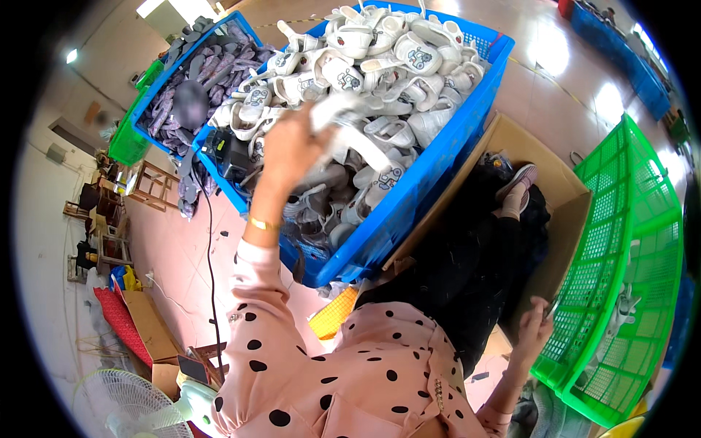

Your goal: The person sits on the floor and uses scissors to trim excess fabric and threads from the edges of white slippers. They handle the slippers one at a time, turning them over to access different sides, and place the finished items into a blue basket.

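My left hand (pixel 292 146) is raised over a heap of white children's shoes, gripping a white shoe (pixel 354 131) that is smeared by motion. Its strap sticks out toward the right. The heaped shoes (pixel 416 55) have straps, and several carry printed pictures on the toes; they fill a large blue crate (pixel 445 171). Lower right, next to a green basket, my right hand (pixel 537 330) has its fingers curled together. A small dark tip shows at those fingers, too little of it to tell what it is.
A second blue crate (pixel 248 28) of purple-grey pieces stands far left. A black device (pixel 232 155) sits on the crate's corner, near a hanging cable (pixel 212 270). My legs extend over a cardboard box (pixel 566 190). Green baskets (pixel 591 292) stand right; a fan (pixel 135 405) stands lower left.
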A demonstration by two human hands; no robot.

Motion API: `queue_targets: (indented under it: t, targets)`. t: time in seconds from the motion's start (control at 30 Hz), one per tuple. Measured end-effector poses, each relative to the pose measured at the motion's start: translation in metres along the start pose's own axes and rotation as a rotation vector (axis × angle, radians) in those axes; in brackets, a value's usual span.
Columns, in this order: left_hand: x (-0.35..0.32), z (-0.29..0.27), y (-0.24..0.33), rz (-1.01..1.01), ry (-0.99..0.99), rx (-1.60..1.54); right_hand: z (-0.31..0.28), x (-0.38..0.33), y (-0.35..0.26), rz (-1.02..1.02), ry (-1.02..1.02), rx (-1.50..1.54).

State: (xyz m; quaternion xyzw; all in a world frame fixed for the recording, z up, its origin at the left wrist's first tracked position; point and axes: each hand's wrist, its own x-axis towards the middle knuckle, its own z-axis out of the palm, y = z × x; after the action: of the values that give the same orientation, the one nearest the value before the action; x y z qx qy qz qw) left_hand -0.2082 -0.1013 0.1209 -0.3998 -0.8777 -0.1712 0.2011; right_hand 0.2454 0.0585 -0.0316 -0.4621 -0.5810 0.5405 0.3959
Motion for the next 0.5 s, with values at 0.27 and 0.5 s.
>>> queue_targets:
  t: [0.27, 0.5]
  targets:
    - [-0.108, 0.020, 0.182, 0.663, -0.824, -0.546, 0.036, -0.018, -0.069, -0.293, -0.465, -0.384]
    - [-0.182, 0.108, 0.221, 0.538, -1.197, -0.756, -0.014, -0.037, 0.060, 0.214, -0.446, 0.050]
